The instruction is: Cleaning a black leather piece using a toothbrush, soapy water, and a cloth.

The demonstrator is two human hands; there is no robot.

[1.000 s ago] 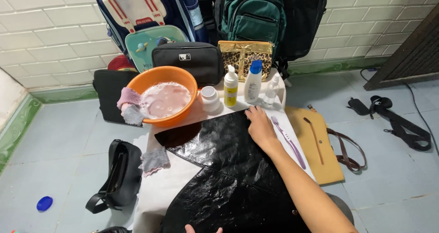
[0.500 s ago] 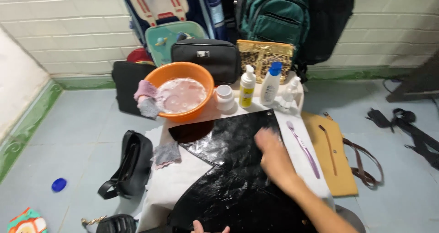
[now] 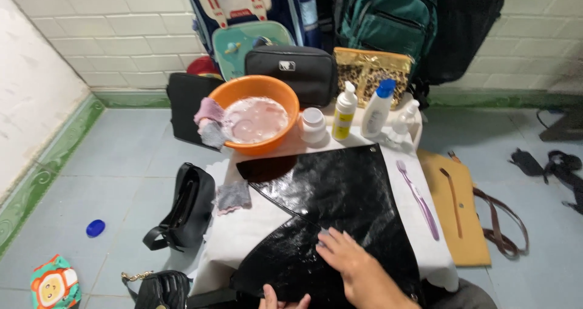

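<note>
Right hand (image 3: 349, 261): drawn back from the far edge to the near part of the glossy black bag (image 3: 331, 218), laid flat, fingers spread, nothing gripped. Left hand (image 3: 280, 299): fingertips only seen at the bag's near edge; grip cannot be told. Bag spread across the white-covered worktop (image 3: 243, 230). Noted beside: purple toothbrush (image 3: 419, 200), grey cloth (image 3: 233, 196), orange basin (image 3: 255, 116), bottles.

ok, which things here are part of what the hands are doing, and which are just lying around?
In use: glossy black bag under the right hand; left hand at its near edge; orange basin of sudsy water; grey cloth; purple toothbrush; bottles.

Lying about: green backpack; tan bag; small black handbag; blue cap.
</note>
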